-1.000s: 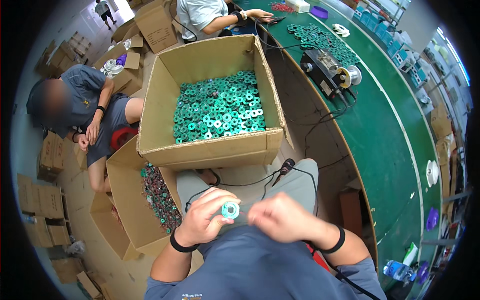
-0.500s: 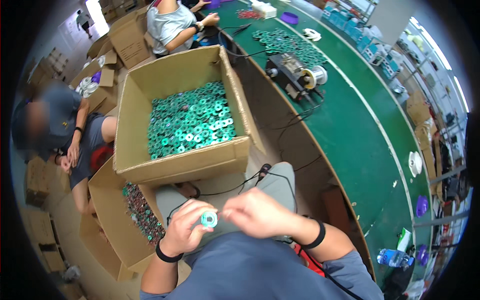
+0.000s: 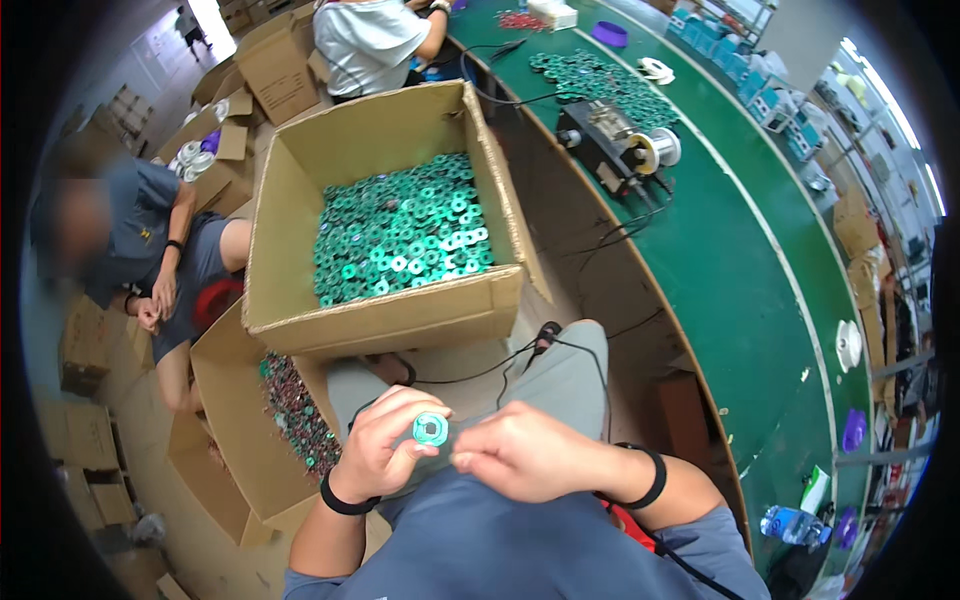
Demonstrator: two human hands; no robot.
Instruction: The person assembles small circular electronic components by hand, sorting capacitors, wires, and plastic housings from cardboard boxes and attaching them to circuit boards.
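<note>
My left hand (image 3: pixel 385 445) pinches a small green ring-shaped circuit board (image 3: pixel 431 429) between thumb and fingers, its face turned up toward me and its middle dark. Just right of it, my right hand (image 3: pixel 525 450) is closed, thumb and fingertips pressed together. Whatever those fingertips hold, if anything, is too small and blurred to make out. Both hands are over my lap, in front of a large open carton (image 3: pixel 385 325) that contains a heap of similar green rings (image 3: pixel 405 230).
A lower carton (image 3: pixel 225 370) of mixed red and green small parts (image 3: pixel 300 410) stands to the left. On the right runs a green workbench (image 3: pixel 720 310) with a black machine (image 3: pixel 610 150), a wire spool (image 3: pixel 660 148) and a bottle (image 3: pixel 795 525). Another person (image 3: pixel 130 225) sits at left.
My right fingertips have dropped slightly relative to the ring board, which my left hand still pinches. The whole view has shifted a little.
</note>
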